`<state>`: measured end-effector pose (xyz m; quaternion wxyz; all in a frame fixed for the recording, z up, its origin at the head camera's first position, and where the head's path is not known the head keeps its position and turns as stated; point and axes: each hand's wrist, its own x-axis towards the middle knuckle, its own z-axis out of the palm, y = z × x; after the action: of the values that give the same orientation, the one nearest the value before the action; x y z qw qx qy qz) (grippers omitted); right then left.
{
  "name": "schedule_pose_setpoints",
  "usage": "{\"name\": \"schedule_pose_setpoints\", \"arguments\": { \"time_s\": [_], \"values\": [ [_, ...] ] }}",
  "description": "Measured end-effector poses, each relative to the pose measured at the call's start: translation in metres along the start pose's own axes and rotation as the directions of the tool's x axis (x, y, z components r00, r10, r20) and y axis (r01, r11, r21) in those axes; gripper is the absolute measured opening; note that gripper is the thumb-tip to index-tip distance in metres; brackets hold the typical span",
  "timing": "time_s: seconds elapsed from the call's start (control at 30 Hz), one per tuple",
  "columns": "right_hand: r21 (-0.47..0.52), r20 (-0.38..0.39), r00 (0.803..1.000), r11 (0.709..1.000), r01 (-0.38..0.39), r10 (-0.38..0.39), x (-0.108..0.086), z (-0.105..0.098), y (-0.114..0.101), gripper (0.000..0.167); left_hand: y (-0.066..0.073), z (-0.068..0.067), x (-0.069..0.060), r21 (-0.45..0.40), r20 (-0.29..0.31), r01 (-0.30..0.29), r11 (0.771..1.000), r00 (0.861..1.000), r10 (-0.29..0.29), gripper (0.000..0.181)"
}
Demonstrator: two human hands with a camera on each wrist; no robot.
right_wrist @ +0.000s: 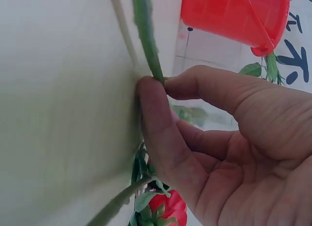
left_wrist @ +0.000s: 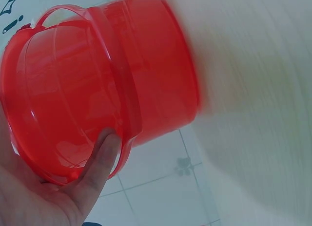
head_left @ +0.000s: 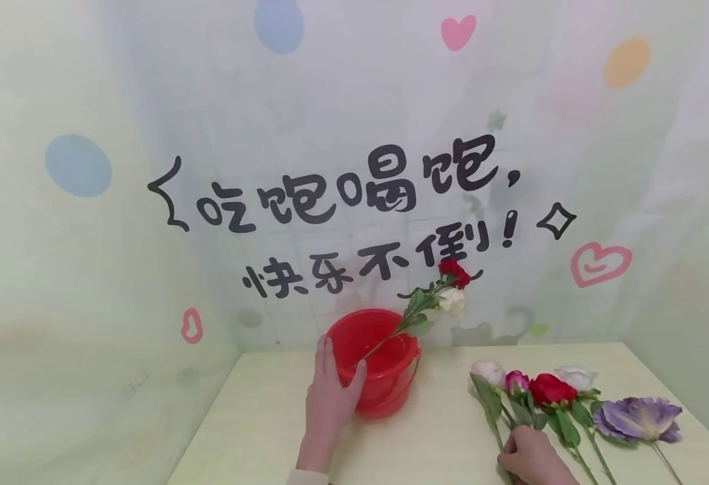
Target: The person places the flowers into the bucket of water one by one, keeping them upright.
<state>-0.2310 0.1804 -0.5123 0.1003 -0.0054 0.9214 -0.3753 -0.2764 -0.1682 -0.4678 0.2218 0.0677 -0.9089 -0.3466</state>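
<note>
A red bucket [head_left: 385,397] with a thin handle stands near the back of the table. My left hand [head_left: 333,397] holds it at its left rim; in the left wrist view the thumb [left_wrist: 100,160] lies along the bucket's outer side. From the bucket lean a red flower [head_left: 454,274] and a white flower [head_left: 451,301], tilted to the right. At the right my right hand [head_left: 536,455] pinches a green flower stem [right_wrist: 146,33] between thumb and forefinger, low over the tabletop. Just beyond it are a magenta flower [head_left: 517,382] and a pale pink one [head_left: 488,372]; which bloom the stem belongs to, I cannot tell.
Right of my right hand lie a large red flower [head_left: 552,389], a white flower [head_left: 575,378] and a purple flower [head_left: 638,419], stems toward me. Behind the pale wooden table [head_left: 257,417] rises a printed wall covering [head_left: 354,101] with black lettering.
</note>
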Motion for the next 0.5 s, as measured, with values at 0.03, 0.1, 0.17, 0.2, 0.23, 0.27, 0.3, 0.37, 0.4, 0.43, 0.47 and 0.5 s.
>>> {"name": "schedule_pose_setpoints", "arguments": {
  "time_s": [0.03, 0.1, 0.17, 0.2, 0.23, 0.27, 0.3, 0.37, 0.4, 0.43, 0.47, 0.5],
  "values": [
    [0.005, -0.004, 1.0, 1.0, 0.005, -0.005, 0.001, 0.0, -0.001, 0.014, 0.0, 0.0, 0.0, 0.003, -0.001, -0.002, 1.0, 1.0, 0.002, 0.111],
    [0.016, -0.026, 0.999, 0.999, 0.03, -0.029, 0.001, 0.001, -0.004, 0.014, -0.001, 0.0, 0.001, 0.004, -0.003, -0.005, 1.0, 1.0, 0.005, 0.11],
    [0.035, -0.041, 0.999, 0.999, 0.034, -0.032, 0.002, 0.0, -0.007, 0.013, -0.001, -0.001, 0.001, 0.004, 0.0, -0.01, 1.0, 1.0, 0.01, 0.109],
    [0.044, -0.048, 0.998, 0.998, 0.04, -0.038, 0.002, 0.0, -0.008, 0.012, -0.001, -0.001, 0.0, 0.001, 0.001, -0.011, 1.0, 1.0, 0.011, 0.108],
    [0.057, -0.053, 0.998, 0.997, 0.046, -0.042, 0.002, -0.001, -0.009, 0.011, -0.001, -0.001, 0.0, -0.001, -0.002, -0.009, 1.0, 1.0, 0.009, 0.108],
    [0.07, -0.06, 0.997, 0.996, 0.051, -0.046, 0.003, -0.001, -0.011, 0.01, -0.001, -0.001, 0.0, -0.001, -0.004, -0.007, 1.0, 1.0, 0.007, 0.108],
    [0.083, -0.064, 0.997, 0.996, 0.044, -0.039, 0.004, -0.002, -0.013, 0.009, -0.001, -0.001, -0.001, -0.001, -0.004, -0.005, 1.0, 1.0, 0.005, 0.108],
    [0.112, -0.064, 0.997, 0.993, 0.042, -0.035, 0.005, -0.004, -0.017, 0.007, -0.001, -0.001, -0.001, 0.0, -0.004, -0.003, 1.0, 1.0, 0.003, 0.108],
    [0.123, -0.063, 0.997, 0.991, 0.045, -0.037, 0.006, -0.005, -0.018, 0.007, -0.001, -0.001, -0.001, 0.001, -0.004, -0.001, 1.0, 1.0, 0.001, 0.108],
    [0.14, -0.061, 0.998, 0.989, 0.044, -0.036, 0.007, -0.007, -0.019, 0.007, -0.001, -0.001, -0.001, 0.001, -0.006, -0.001, 1.0, 1.0, 0.001, 0.109],
    [0.153, -0.055, 0.998, 0.987, 0.05, -0.042, 0.008, -0.008, -0.02, 0.007, -0.001, -0.001, 0.0, 0.001, -0.007, -0.002, 1.0, 1.0, 0.002, 0.108],
    [0.166, -0.047, 0.998, 0.985, 0.055, -0.048, 0.01, -0.009, -0.021, 0.007, -0.001, -0.001, 0.0, -0.002, -0.009, -0.003, 1.0, 1.0, 0.003, 0.108]
  ]
}}
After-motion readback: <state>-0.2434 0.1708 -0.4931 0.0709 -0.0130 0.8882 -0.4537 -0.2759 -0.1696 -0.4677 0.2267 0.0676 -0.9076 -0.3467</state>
